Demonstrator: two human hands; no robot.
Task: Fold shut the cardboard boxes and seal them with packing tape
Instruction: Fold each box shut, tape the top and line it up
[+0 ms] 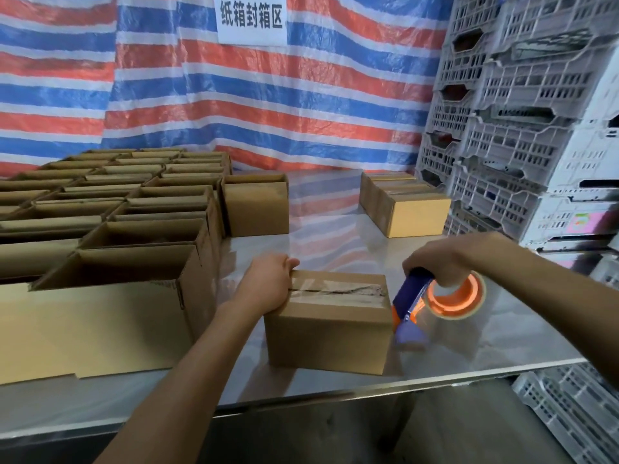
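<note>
A small cardboard box stands near the front of the steel table, its flaps closed and a strip of clear tape running along the top seam. My left hand grips the box's left top end, fingers curled over the far edge. My right hand grips the handle of a blue and orange tape dispenser with a clear roll. The dispenser's blade end sits against the box's right side, below the top edge.
Several open cardboard boxes fill the table's left half, one more box beside them. Sealed boxes stand at the back right. Stacked grey plastic crates line the right side. A striped tarp hangs behind.
</note>
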